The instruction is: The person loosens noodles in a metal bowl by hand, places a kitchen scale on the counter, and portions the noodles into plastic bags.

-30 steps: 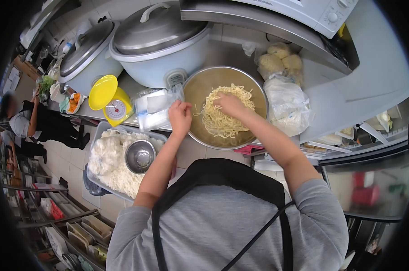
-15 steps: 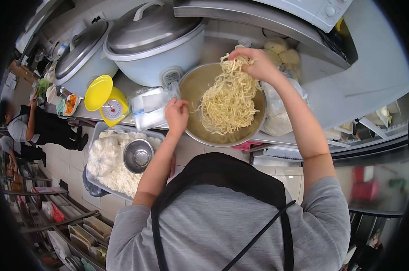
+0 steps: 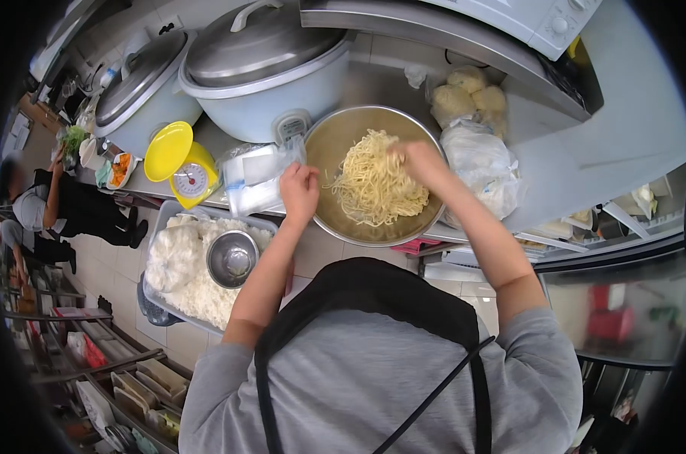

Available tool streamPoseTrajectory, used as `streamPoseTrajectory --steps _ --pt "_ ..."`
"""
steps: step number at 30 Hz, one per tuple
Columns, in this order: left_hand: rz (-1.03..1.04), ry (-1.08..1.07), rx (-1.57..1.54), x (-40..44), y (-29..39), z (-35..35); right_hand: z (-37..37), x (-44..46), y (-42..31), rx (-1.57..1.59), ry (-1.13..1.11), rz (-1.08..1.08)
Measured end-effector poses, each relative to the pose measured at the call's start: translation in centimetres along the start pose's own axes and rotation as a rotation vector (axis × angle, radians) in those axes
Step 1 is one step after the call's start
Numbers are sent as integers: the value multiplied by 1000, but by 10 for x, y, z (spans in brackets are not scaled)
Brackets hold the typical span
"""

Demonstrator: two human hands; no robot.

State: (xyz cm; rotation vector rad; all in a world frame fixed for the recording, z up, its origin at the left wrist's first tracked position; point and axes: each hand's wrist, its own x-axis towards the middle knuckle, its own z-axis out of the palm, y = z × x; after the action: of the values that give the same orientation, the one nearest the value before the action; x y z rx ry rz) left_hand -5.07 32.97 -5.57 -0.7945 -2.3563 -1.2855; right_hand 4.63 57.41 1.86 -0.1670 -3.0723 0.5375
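Pale yellow noodles (image 3: 377,181) lie heaped in a large steel bowl (image 3: 332,219) on the counter. Over the right part of the heap, my right hand (image 3: 422,163) is closed on some noodles; its fingertips are slightly blurred. My left hand (image 3: 300,188) is at the bowl's left rim with its fingers curled together, and whatever they may hold is too small to make out. Just left of it lie clear plastic bags (image 3: 254,178). A yellow scale (image 3: 193,178) with a round dial stands farther left.
Two large lidded cookers (image 3: 263,94) stand behind the scale. Bagged noodle balls (image 3: 456,102) and a white plastic bag (image 3: 479,170) are right of the bowl. A grey tub (image 3: 159,227) of rice holds a small steel bowl (image 3: 233,259). Two people stand at far left.
My right hand first lifted a large bunch of noodles toward the bowl's back rim, then came down with them into the bowl. My left hand has stayed near the left rim.
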Motion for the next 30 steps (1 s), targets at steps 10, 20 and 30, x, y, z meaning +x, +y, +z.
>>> streamPoseTrajectory --steps 10,20,30 --pt "67 21 11 1 1 -1 -111 19 -46 341 360 -151" --pt "-23 4 -27 0 0 0 -7 45 -23 138 -330 -22" --pt "-24 1 -44 1 3 -2 -46 35 -40 31 -83 57"
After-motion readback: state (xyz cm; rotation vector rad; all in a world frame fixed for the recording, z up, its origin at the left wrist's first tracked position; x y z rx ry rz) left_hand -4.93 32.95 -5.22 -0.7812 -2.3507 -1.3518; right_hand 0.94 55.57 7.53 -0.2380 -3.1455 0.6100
